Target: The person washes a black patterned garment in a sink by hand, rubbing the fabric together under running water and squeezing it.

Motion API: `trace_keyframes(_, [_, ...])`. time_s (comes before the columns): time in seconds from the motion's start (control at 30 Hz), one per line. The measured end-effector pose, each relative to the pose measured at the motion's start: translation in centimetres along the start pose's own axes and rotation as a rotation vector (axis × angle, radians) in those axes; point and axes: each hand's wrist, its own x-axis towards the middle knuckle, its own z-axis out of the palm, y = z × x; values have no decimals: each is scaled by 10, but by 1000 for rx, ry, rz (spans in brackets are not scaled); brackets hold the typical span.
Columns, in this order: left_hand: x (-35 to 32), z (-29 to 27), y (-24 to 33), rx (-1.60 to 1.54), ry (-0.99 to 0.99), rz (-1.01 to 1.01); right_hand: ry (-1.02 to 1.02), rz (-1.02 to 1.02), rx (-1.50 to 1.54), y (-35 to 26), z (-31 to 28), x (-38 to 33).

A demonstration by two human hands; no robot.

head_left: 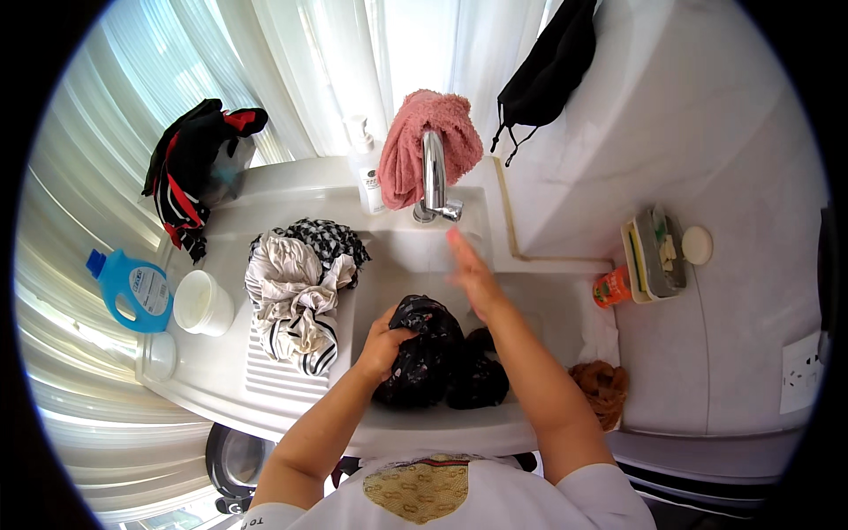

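Note:
My left hand [382, 348] is closed on a bunched black garment with a small pale pattern [422, 358], in the basin of the white sink [402, 243]. Part of the dark cloth lies further right, by my right forearm. My right hand [475, 281] is raised over the basin, fingers stretched toward the chrome faucet [434, 177] and apart from it. Its fingertips are slightly smeared, and nothing shows in it. A pink towel [408, 146] is draped over the faucet's top. Whether water runs from the spout I cannot tell.
Crumpled white and black-patterned clothes [296, 287] lie on the ribbed washboard at left. Beyond them stand a white tub [203, 303] and a blue detergent bottle [132, 290]. A pump bottle [365, 168] stands behind the basin. Brown cloth [601, 393] and a wall caddy [654, 256] are at right.

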Motion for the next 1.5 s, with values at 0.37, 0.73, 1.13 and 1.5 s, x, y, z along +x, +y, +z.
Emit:
trace_keyframes(0.37, [65, -35, 15, 934, 359, -42, 364, 301, -605, 96, -27, -35])
trace_keyframes(0.73, [133, -72, -95, 1977, 64, -21, -210, 261, -1516, 159, 0, 4])
trace_keyframes(1.13, [149, -95, -133, 1475, 250, 267, -99, 49, -1415, 178, -17, 3])
trace_keyframes(1.5, [102, -67, -99, -555, 455, -319, -30, 500, 252, 129, 13, -29])
